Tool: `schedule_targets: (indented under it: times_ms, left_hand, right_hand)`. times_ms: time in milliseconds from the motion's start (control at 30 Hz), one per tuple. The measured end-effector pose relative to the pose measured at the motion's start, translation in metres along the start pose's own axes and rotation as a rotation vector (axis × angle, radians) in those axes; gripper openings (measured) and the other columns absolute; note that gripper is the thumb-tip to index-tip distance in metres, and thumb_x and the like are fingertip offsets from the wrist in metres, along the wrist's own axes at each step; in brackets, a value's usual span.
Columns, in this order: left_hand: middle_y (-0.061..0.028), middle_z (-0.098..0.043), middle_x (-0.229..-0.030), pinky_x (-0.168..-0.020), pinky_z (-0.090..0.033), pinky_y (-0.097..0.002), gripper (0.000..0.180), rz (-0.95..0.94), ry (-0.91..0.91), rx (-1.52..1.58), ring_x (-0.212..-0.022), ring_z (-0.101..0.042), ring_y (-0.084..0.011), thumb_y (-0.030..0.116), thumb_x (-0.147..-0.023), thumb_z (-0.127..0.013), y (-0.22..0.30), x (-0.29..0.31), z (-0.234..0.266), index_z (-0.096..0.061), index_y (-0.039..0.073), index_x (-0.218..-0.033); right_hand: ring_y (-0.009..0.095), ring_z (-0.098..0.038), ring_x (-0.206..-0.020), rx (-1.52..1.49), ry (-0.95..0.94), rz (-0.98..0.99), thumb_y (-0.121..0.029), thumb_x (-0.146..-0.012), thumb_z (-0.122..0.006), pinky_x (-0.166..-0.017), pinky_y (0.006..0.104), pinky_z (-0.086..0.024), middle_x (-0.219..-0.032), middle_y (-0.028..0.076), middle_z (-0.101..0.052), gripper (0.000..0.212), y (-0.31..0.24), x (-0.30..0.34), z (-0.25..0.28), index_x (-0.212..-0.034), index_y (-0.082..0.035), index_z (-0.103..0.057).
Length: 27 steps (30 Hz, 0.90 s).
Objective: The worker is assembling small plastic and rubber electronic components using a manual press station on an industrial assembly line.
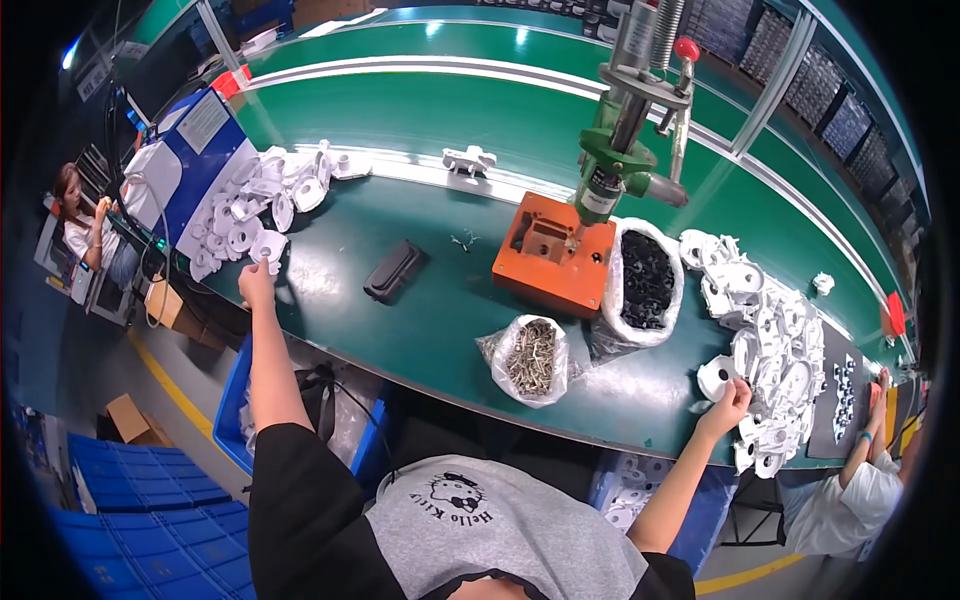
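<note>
the person wears a loose two-tone top, its body a flecked light grey and its sleeves plain black. those sleeves are wide and cut short, so i see bare forearms down to the left hand and the right hand. a black line-drawn cartoon cat face sits on the grey, dark lettering curving alongside.

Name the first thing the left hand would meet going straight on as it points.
The white part just ahead of the left hand, perhaps already touched; behind it, the pile of white parts.
</note>
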<state>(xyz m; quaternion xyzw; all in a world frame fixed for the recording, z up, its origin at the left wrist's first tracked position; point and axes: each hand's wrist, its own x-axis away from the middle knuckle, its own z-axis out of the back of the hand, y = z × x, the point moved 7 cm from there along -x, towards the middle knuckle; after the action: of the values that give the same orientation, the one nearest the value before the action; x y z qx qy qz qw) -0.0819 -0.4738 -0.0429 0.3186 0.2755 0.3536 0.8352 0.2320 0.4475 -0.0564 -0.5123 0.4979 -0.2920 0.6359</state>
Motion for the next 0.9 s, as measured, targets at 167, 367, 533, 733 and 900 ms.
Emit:
schedule_targets:
  times_ms: [167, 367, 533, 733, 900]
  left_hand:
    - [-0.0135, -0.063, -0.074, -0.055, -0.05, -0.0356, 0.03, -0.259, 0.009, 0.261, -0.063, -0.065, -0.0258, 0.027, -0.081, -0.061, 0.065, 0.02, 0.02, -0.059, -0.002, -0.084]
    - [-0.0121, -0.061, -0.072, -0.034, -0.037, -0.0262, 0.027, -0.167, -0.848, 0.563, -0.044, -0.058, -0.0176, 0.026, -0.091, -0.052, 0.2, 0.108, -0.04, -0.052, 0.0, -0.093]
    - [-0.0165, -0.063, -0.076, -0.039, -0.047, -0.0284, 0.032, -0.208, -1.058, 0.48, -0.052, -0.064, -0.0216, 0.024, -0.091, -0.053, 0.303, 0.204, -0.123, -0.055, -0.008, -0.098]
    - [-0.0224, -0.059, -0.1, -0.053, -0.057, -0.0341, 0.04, -0.17, -0.741, 0.723, -0.082, -0.065, -0.0277, 0.02, -0.087, -0.062, 0.334, 0.198, -0.236, -0.046, -0.011, -0.108]
    - [-0.0144, -0.058, -0.093, -0.06, -0.057, -0.0318, 0.035, -0.186, -0.759, 0.855, -0.081, -0.06, -0.0192, 0.021, -0.086, -0.064, 0.347, 0.213, -0.201, -0.049, -0.007, -0.102]
  right_hand:
    - [0.005, -0.045, -0.067, 0.013, -0.048, -0.083, -0.001, -0.085, -0.053, -0.059, 0.0184, -0.035, -0.082, 0.0, -0.05, 0.019, -0.012, 0.006, -0.012, -0.104, -0.003, -0.05]
    - [0.005, -0.044, -0.062, 0.179, -0.053, -0.038, 0.0, -0.083, -0.051, -0.054, 0.0192, -0.035, -0.085, 0.002, -0.052, 0.025, -0.024, 0.005, -0.015, -0.108, -0.002, -0.051]
    - [0.011, -0.053, -0.077, 0.18, -0.077, -0.095, -0.003, -0.084, -0.053, -0.059, 0.0223, -0.045, -0.105, 0.007, -0.054, 0.023, -0.005, -0.002, -0.009, -0.107, 0.0, -0.053]
    - [0.007, -0.049, -0.062, 0.214, -0.103, -0.084, -0.005, -0.084, -0.053, -0.05, 0.0207, -0.042, -0.085, 0.003, -0.054, 0.023, -0.02, 0.006, -0.028, -0.107, -0.001, -0.053]
    - [0.005, -0.047, -0.063, 0.289, -0.078, -0.046, -0.006, -0.084, -0.058, -0.057, 0.0192, -0.037, -0.082, 0.0, -0.053, 0.023, -0.018, 0.005, -0.024, -0.106, -0.001, -0.052]
